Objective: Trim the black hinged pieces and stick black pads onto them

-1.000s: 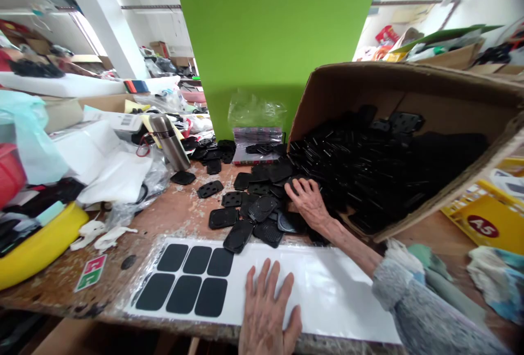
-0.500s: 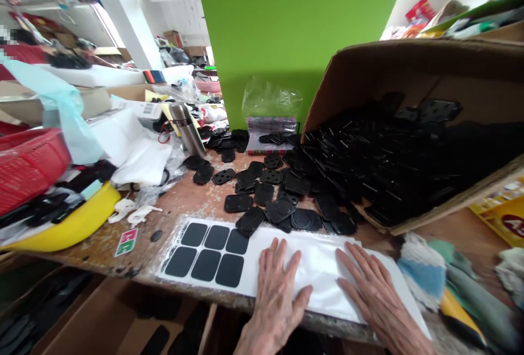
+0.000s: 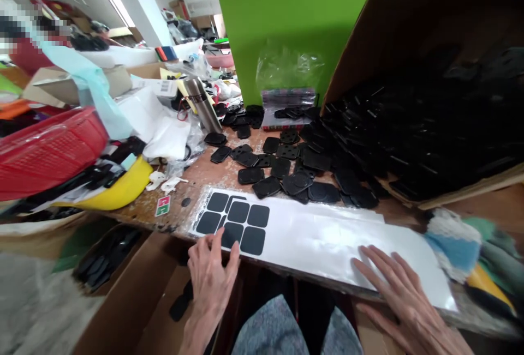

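White sheets of rounded black square stickers (image 3: 250, 218) lie along the front of the table, layered so that the squares on top sit offset from those beneath. My left hand (image 3: 213, 268) is at the front edge of the sheets, its fingertips by a lower square, thumb and index finger apart. Over the plain white right part of the sheets (image 3: 319, 235) rests my right hand (image 3: 399, 284), fingers spread, with its thumb low near the table edge. Behind the sheets is a loose pile of black rounded pads (image 3: 280, 168), some with holes.
A tipped cardboard box (image 3: 446, 194) full of black pieces stands at right. A steel flask (image 3: 204, 107), a red basket (image 3: 53, 148) and a yellow curved piece (image 3: 123, 186) are at left. A blue and white cloth (image 3: 454, 246) lies at far right. Cardboard boxes (image 3: 118, 295) sit below the table.
My left hand has moved left from the white area to the black squares. The top squares have shifted, exposing others beneath. My right hand stays on the right part; the view has tilted down.
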Demonstrator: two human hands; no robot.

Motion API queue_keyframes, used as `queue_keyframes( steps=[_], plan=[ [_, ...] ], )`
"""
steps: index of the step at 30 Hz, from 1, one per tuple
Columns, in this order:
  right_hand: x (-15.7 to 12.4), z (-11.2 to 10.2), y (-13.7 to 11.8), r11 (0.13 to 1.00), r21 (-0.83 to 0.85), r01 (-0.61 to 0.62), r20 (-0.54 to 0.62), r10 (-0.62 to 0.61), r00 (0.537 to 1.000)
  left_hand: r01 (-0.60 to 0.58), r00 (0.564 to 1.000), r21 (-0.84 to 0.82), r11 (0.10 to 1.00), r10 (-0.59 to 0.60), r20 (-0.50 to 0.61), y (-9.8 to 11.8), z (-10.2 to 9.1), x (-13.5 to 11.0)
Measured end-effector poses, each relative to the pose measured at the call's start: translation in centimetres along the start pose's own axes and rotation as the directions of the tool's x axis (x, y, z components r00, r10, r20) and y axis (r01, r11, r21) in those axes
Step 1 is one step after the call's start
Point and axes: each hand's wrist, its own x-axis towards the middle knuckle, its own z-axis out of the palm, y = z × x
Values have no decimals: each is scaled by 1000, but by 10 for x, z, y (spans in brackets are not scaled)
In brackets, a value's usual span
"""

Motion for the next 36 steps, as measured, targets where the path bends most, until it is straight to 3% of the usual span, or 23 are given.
queue_keyframes(
  steps=[3,6,8,11,14,17,18,22,25,27,29,31,34,36],
  plan=[
    [-5,11,-4,1000,10,-23,-65,23,998,101,995,-89,991,-99,29,-17,-5,-12],
    [-5,17,-2,999,4,-37,-117,38,992,122,992,-94,988,-124,-15,-14,-7,-8],
    [-2,14,-2,1000,-8,-30,-107,29,994,60,997,-79,995,-64,-52,-4,-7,-2],
    [14,5,-9,998,20,-54,-88,55,995,-140,990,-198,970,136,-35,19,-4,5],
    [53,3,-22,990,69,-119,-62,123,990,-259,964,-242,935,267,-2,38,2,5],
    [115,13,-31,991,51,-121,-22,122,992,-285,953,-203,937,300,49,47,9,2],
    [137,18,-32,992,21,-124,55,123,991,-293,950,-187,938,307,54,47,12,1],
    [206,28,-28,999,-4,-36,116,36,993,-338,941,-168,926,339,-26,36,25,-2],
    [228,24,-23,1000,-25,-3,148,7,989,-339,940,-244,909,318,-124,29,32,1],
    [232,22,-20,999,-36,-12,164,18,986,-273,962,-383,883,248,-113,33,29,7],
    [231,21,-18,999,-29,-39,172,44,984,-145,984,-569,809,178,3,44,19,13],
    [228,22,-14,998,4,-70,172,68,983,24,978,-721,692,135,162,61,8,20],
    [222,24,-7,987,113,-118,154,100,983,300,922,-836,460,83,377,86,1,32],
    [217,23,-2,962,225,-155,127,129,983,471,863,-846,248,68,501,101,4,39]
  ],
)
